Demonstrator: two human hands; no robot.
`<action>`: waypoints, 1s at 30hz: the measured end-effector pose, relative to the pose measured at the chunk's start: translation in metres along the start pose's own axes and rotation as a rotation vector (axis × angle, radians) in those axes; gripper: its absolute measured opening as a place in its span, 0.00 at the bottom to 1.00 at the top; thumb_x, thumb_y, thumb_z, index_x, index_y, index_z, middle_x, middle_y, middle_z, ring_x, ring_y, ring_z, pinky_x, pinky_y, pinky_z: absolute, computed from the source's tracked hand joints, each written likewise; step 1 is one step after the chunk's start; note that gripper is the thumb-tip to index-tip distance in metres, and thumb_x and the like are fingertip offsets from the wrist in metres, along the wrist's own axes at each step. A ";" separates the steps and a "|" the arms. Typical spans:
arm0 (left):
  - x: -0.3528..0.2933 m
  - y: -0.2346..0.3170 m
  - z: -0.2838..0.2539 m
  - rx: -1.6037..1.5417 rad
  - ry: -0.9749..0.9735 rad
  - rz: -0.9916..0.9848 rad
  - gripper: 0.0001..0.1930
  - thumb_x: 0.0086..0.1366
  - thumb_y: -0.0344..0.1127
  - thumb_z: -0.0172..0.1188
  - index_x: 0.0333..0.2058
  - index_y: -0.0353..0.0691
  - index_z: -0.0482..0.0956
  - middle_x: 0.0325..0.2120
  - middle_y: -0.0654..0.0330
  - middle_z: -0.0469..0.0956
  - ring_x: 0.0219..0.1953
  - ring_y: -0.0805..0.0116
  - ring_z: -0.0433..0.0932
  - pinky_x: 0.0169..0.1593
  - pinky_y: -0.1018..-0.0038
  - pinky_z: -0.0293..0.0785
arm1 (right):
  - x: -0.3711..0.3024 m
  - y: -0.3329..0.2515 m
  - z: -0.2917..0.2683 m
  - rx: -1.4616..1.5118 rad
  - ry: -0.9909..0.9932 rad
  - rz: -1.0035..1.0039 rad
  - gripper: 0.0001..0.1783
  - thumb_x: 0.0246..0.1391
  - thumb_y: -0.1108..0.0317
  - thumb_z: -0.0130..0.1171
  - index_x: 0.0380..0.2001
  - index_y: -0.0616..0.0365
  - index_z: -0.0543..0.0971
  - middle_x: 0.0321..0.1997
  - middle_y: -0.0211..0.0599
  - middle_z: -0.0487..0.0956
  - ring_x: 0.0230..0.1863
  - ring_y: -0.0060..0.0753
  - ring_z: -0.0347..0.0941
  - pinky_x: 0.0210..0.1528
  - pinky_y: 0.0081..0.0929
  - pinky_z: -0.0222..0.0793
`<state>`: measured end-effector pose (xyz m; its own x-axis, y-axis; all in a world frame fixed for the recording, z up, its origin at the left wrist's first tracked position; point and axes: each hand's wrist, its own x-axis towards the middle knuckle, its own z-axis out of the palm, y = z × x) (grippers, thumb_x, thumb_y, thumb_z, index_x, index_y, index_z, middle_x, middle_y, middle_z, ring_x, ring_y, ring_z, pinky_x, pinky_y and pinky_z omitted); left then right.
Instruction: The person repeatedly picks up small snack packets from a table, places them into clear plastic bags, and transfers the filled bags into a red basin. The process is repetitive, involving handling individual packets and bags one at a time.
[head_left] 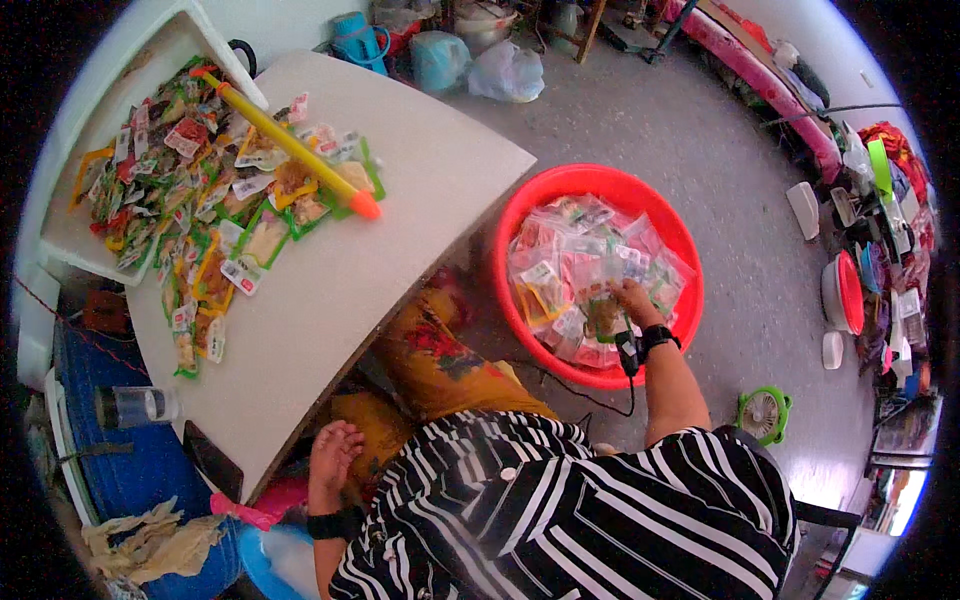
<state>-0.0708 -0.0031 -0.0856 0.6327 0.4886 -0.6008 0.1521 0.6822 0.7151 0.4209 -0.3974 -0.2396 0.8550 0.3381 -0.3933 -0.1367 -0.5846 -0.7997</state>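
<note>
My right hand reaches into a round red basin on the floor, its fingers closed on a clear plastic packet at the top of the heap. Many similar packets, some with orange or green edges, fill the basin. My left hand rests by my thigh below the table edge, palm up with its fingers loosely bent, and nothing shows in it. On the white table lies a spread of small food packets, spilling from a white foam box.
A yellow stick with orange ends lies across the packets. A clear cup and a dark phone-like object sit at the table's near left. A green fan stands on the floor at the right. Plastic bags lie at the back.
</note>
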 end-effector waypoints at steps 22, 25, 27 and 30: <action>0.005 0.002 0.004 0.055 0.127 -0.028 0.10 0.55 0.32 0.46 0.37 0.40 0.63 0.27 0.58 0.70 0.27 0.64 0.71 0.27 0.73 0.69 | 0.037 0.016 0.001 -0.282 0.225 -0.116 0.14 0.45 0.60 0.45 0.29 0.61 0.69 0.24 0.40 0.71 0.25 0.42 0.68 0.26 0.38 0.64; 0.006 0.001 0.005 0.067 0.160 -0.013 0.09 0.55 0.32 0.46 0.36 0.40 0.63 0.27 0.58 0.70 0.27 0.64 0.71 0.26 0.73 0.69 | 0.082 0.005 -0.034 -0.782 0.534 -0.424 0.14 0.38 0.58 0.49 0.23 0.59 0.69 0.19 0.40 0.70 0.21 0.39 0.66 0.22 0.33 0.61; 0.005 0.000 0.004 0.038 0.130 -0.004 0.09 0.55 0.32 0.46 0.36 0.40 0.63 0.26 0.58 0.70 0.27 0.65 0.71 0.26 0.73 0.69 | 0.082 -0.014 -0.052 -0.944 0.662 -0.463 0.14 0.33 0.57 0.52 0.20 0.57 0.69 0.14 0.38 0.68 0.19 0.37 0.65 0.18 0.30 0.58; 0.009 -0.003 -0.004 -0.033 0.079 0.015 0.09 0.55 0.33 0.47 0.36 0.41 0.64 0.27 0.58 0.70 0.26 0.65 0.71 0.27 0.73 0.69 | 0.050 -0.026 -0.029 -0.749 0.541 -0.261 0.13 0.31 0.59 0.54 0.20 0.56 0.70 0.13 0.39 0.68 0.18 0.39 0.65 0.19 0.33 0.59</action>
<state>-0.0685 0.0017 -0.0942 0.5730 0.5389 -0.6175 0.1177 0.6915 0.7127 0.4811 -0.3867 -0.2254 0.9540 0.2477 0.1689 0.2857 -0.9220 -0.2615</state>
